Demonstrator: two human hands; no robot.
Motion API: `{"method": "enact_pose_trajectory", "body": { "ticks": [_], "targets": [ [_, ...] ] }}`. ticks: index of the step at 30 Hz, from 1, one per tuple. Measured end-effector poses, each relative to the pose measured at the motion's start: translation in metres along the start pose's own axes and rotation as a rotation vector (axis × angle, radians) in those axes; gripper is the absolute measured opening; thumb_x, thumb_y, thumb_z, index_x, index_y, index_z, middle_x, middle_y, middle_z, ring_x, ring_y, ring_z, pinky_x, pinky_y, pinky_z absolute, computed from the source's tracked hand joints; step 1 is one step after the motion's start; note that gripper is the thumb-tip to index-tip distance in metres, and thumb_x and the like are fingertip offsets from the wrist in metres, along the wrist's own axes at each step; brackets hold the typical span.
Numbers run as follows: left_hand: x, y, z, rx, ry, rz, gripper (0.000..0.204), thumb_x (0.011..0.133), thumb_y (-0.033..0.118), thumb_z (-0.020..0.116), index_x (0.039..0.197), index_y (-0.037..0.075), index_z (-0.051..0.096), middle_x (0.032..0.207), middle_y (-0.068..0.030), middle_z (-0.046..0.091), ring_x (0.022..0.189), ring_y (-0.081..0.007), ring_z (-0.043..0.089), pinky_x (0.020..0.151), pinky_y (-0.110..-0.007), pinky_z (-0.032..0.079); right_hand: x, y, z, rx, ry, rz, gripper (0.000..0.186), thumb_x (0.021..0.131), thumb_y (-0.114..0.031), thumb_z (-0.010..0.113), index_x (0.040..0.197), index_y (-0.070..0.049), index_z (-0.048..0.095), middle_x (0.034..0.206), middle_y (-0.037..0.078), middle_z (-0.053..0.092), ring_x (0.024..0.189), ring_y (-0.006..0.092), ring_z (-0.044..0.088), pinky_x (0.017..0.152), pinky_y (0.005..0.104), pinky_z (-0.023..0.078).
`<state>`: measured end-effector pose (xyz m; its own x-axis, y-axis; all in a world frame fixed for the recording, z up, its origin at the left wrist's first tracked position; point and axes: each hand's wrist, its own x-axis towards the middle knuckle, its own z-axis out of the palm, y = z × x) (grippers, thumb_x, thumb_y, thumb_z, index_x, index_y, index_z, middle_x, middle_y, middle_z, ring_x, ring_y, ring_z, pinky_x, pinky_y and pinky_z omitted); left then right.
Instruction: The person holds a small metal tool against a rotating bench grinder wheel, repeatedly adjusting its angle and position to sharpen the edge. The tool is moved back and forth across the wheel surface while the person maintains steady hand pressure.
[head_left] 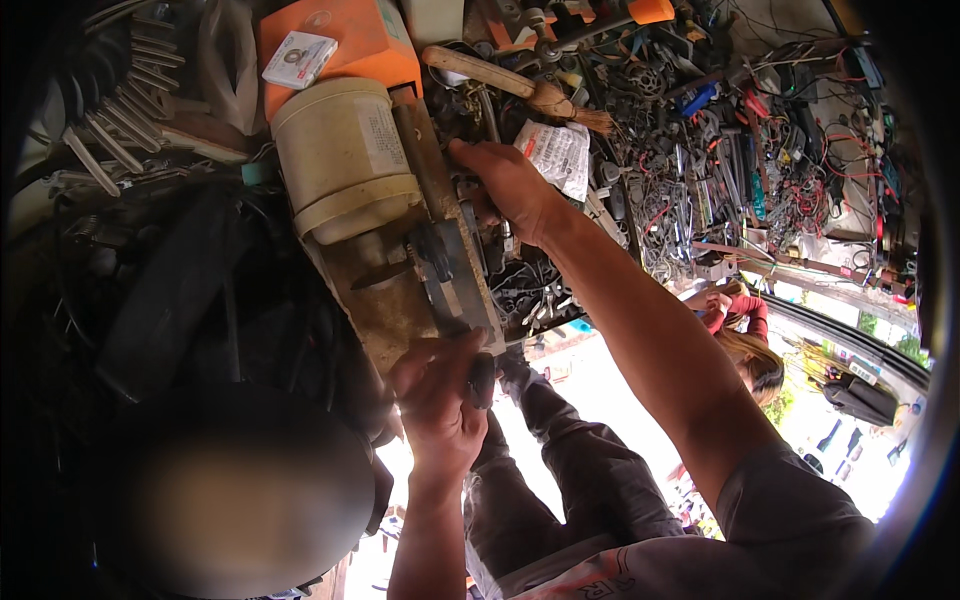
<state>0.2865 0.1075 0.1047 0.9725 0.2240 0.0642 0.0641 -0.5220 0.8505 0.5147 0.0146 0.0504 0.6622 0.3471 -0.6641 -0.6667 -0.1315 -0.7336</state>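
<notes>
A cream cylindrical motor (345,150) with a paper label sits on a worn, dirty machine base (375,310). At the near end of that base, my left hand (438,400) is closed on a small black object (482,381) that looks like a key fob. Its fingertips reach the base's edge. My right hand (510,190) reaches to the machine's right side, beside the motor. Its fingers are curled in, and whatever they grip there is hidden.
An orange box (385,45) with a small white packet (300,60) stands behind the motor. A wooden-handled brush (500,80) and a plastic packet (556,155) lie near my right hand. Tools and wires crowd the right. A person (745,345) is farther right; a blurred round shape fills the lower left.
</notes>
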Motion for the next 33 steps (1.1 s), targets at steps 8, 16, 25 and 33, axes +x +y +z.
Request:
{"method": "enact_pose_trajectory", "body": {
  "ticks": [8,16,25,33],
  "targets": [
    [-0.001,-0.002,-0.001,0.067,0.11,0.112,0.058,0.08,0.019,0.081,0.13,-0.002,0.058,0.124,-0.0143,0.063,0.114,-0.0325,0.054,0.096,-0.041,0.043,-0.019,-0.012,0.013,-0.023,0.111,-0.127,0.045,0.096,-0.04,0.058,0.106,0.003,0.062,0.071,0.01,0.06,0.055,0.0165,0.056,0.052,0.0311,0.043],
    [-0.044,-0.023,0.003,0.144,0.005,-0.166,0.097,0.076,0.025,0.086,0.15,0.001,0.028,0.145,-0.0228,0.042,0.124,-0.0386,0.049,0.103,-0.046,0.042,-0.106,-0.032,0.026,-0.261,0.053,-0.456,0.039,0.097,-0.034,0.061,0.103,0.005,0.065,0.082,0.012,0.068,0.081,0.0157,0.064,0.074,0.0302,0.05],
    [-0.036,-0.022,-0.004,0.176,0.035,-0.088,0.086,0.067,0.031,0.09,0.137,0.001,0.048,0.131,-0.0197,0.055,0.111,-0.0368,0.056,0.093,-0.044,0.046,-0.144,-0.027,0.036,-0.193,0.026,-0.551,0.026,0.096,-0.018,0.064,0.102,0.007,0.064,0.085,0.013,0.069,0.084,0.0151,0.067,0.077,0.029,0.052],
    [-0.034,-0.02,-0.002,0.139,0.052,-0.115,0.085,0.069,0.035,0.088,0.136,0.001,0.049,0.125,-0.0164,0.057,0.096,-0.0302,0.054,0.086,-0.041,0.046,-0.155,-0.022,0.04,-0.143,0.038,-0.563,0.027,0.095,-0.015,0.064,0.109,0.008,0.062,0.095,0.016,0.071,0.093,0.0189,0.07,0.084,0.0297,0.053]
  ]
}}
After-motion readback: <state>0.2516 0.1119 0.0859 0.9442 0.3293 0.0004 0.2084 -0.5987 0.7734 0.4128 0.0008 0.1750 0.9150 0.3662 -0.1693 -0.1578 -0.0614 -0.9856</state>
